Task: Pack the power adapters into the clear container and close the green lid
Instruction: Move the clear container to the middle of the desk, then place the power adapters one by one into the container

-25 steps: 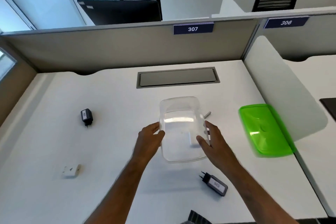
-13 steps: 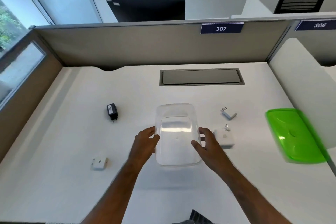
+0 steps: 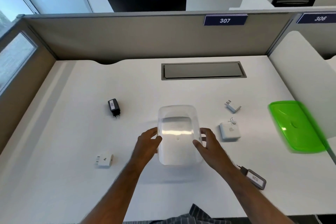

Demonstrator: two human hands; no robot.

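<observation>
Hands flank an empty clear container [image 3: 179, 135] on a white desk [image 3: 72, 151]: left hand [image 3: 148, 141] and right hand [image 3: 206, 142] loosely cup its sides, apparently to centre it. Power adapters [image 3: 229, 131] lie scattered beside both hands; green lid [image 3: 298, 126] rests far right.

Partition nameplate [image 3: 225, 20] at 1 o'clock: "307". Second nameplate [image 3: 319, 18] at 2 o'clock: "306". Black adapter [image 3: 113, 107] at 10 o'clock: label "200", possibly. Grey adapter [image 3: 255, 178] at 5 o'clock: "026", inverted
</observation>
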